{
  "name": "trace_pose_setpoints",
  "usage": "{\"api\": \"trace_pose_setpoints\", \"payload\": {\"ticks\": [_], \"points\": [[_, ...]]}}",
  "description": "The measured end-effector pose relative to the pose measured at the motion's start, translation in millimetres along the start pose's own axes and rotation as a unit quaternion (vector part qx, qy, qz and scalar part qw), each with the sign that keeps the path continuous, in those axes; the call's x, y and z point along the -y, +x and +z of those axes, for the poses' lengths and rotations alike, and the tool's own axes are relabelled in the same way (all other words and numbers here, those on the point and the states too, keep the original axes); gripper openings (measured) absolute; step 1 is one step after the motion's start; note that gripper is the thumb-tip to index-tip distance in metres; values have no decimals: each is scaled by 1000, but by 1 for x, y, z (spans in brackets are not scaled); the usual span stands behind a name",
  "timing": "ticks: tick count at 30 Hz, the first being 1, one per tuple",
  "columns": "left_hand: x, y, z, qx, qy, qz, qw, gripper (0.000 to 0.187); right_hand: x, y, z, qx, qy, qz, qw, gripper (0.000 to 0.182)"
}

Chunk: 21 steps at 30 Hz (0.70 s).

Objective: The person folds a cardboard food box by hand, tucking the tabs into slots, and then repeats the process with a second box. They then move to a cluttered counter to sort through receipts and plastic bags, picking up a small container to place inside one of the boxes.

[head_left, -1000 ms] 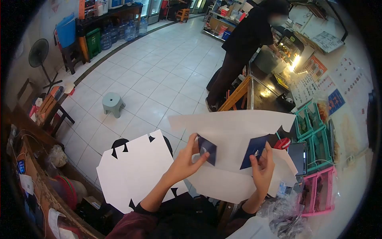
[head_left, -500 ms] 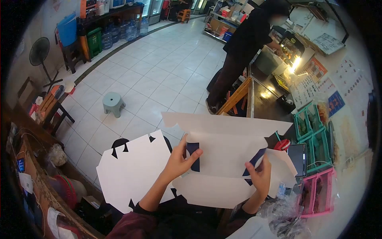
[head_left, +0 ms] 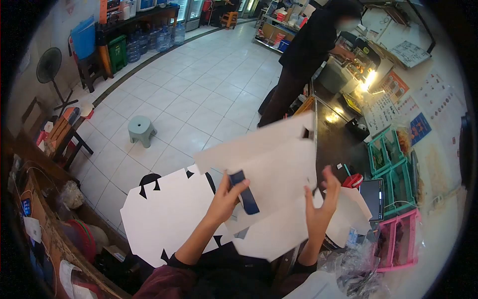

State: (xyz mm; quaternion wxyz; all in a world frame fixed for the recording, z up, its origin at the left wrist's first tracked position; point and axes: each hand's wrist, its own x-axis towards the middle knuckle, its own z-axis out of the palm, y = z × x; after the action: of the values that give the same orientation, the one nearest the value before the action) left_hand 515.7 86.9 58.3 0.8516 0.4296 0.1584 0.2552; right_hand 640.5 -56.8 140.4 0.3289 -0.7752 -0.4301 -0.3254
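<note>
In the head view my left hand (head_left: 225, 199) pinches the left side of a white cardboard sheet (head_left: 279, 174) at a folded dark blue flap (head_left: 245, 194). The sheet is tilted, its right side higher, and slightly blurred. Beside its right edge is my right hand (head_left: 322, 204), fingers spread and holding nothing; whether it touches the edge is unclear. Another flat white cut sheet (head_left: 172, 214) with dark notches lies to the left, partly beneath my left forearm. More white cardboard (head_left: 348, 214) lies to the right, behind my right hand.
A person (head_left: 308, 55) in dark clothes stands at the counter (head_left: 341, 144) ahead. Green baskets (head_left: 393, 174), a pink basket (head_left: 398, 241), a dark-screened device (head_left: 371, 199) and clear plastic bags (head_left: 348, 271) are at right. A grey stool (head_left: 142, 130) stands on the tiled floor.
The held sheet has turned counterclockwise, its right side rising. My right hand has let go of the right flap and opened. The person at the counter has shifted slightly.
</note>
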Motion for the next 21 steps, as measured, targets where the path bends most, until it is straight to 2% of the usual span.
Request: {"api": "trace_pose_setpoints", "payload": {"ticks": [1, 2, 3, 5, 9, 11, 13, 14, 15, 16, 17, 18, 19, 20, 21], "points": [[-4, 1, 3, -47, -88, 10, 995, 45, 1, -5, 0, 0, 0, -1, 1000, 39], [-7, 3, 5, -92, -174, 19, 980, 43, 1, -15, -1, 184, 117, -1, 976, 42], [-9, 4, 4, -92, -173, 18, 980, 43, 4, -20, 0, 358, 228, 0, 905, 46], [-13, 5, -2, -129, -231, 55, 963, 39, 20, -24, 14, 443, 283, -94, 845, 51], [-21, 2, -5, -140, -283, 77, 946, 39, 33, -32, 31, 409, 210, -137, 877, 49], [-27, 1, -2, -148, -262, 84, 950, 39, 32, -32, 32, 379, 117, -242, 886, 36], [-28, -2, -3, -157, -239, 91, 954, 39, 23, -33, 31, 354, 146, -265, 885, 31], [-27, -3, -4, -139, -175, 93, 970, 39, 21, -33, 31, 327, 174, -290, 883, 27], [-26, -4, -5, -121, -111, 97, 982, 40, 22, -33, 31, 325, 174, -292, 883, 27], [-20, -2, -6, -91, -35, 146, 985, 45, 25, -35, 32, 319, 164, -289, 887, 20], [-16, -4, -4, -74, 76, 168, 980, 48, 26, -36, 32, 314, 154, -286, 892, 14], [-15, -5, 2, -37, 132, 189, 972, 48, 26, -35, 31, 313, 154, -287, 892, 14], [-19, -8, 10, -1, 189, 210, 959, 47, 28, -34, 30, 300, 162, -245, 907, 11], [-19, -9, 15, -2, 190, 212, 959, 47, 30, -33, 29, 287, 170, -203, 921, 9], [-20, -10, 19, -19, 120, 218, 968, 47, 30, -31, 27, 286, 171, -206, 920, 9]]}}
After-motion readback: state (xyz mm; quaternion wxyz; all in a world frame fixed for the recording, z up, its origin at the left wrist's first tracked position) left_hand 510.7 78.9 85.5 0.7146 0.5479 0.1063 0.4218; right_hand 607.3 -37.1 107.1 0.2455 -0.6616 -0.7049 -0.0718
